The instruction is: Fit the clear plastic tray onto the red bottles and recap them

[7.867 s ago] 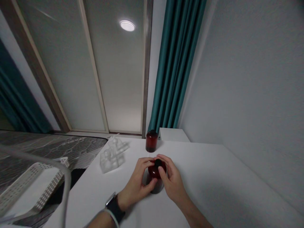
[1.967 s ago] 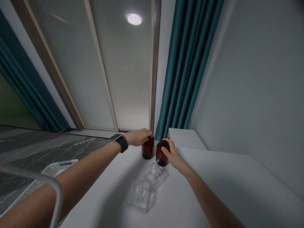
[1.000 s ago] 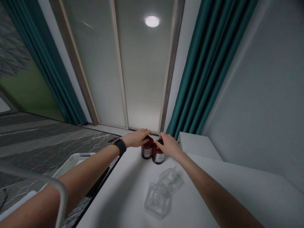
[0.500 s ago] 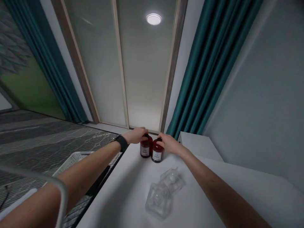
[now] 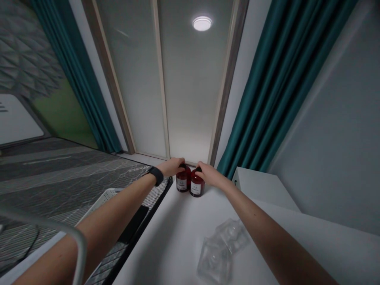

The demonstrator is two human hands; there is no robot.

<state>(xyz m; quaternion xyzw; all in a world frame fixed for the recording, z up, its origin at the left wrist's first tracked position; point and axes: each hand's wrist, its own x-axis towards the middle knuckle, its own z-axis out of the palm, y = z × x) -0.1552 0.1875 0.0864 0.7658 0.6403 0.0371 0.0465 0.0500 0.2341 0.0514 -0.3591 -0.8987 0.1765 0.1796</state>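
Two dark red jars with black caps and white labels stand side by side at the far corner of the white table [image 5: 178, 241]. My left hand [image 5: 171, 166], with a black watch on its wrist, is closed over the cap of the left jar [image 5: 182, 182]. My right hand [image 5: 208, 174] is closed over the cap of the right jar [image 5: 196, 187]. Both arms are stretched far forward. The jars touch or nearly touch each other.
A clear plastic blister pack [image 5: 222, 249] lies on the table nearer to me, under my right forearm. A white box [image 5: 261, 188] sits at the right by the teal curtain [image 5: 267, 99]. A white perforated basket [image 5: 101, 200] and a grey rail [image 5: 59, 237] are at the left.
Earlier both hands were on one jar near me. That jar now stands beside the other at the far corner, and in the last second both jars have slid farther back under my hands.
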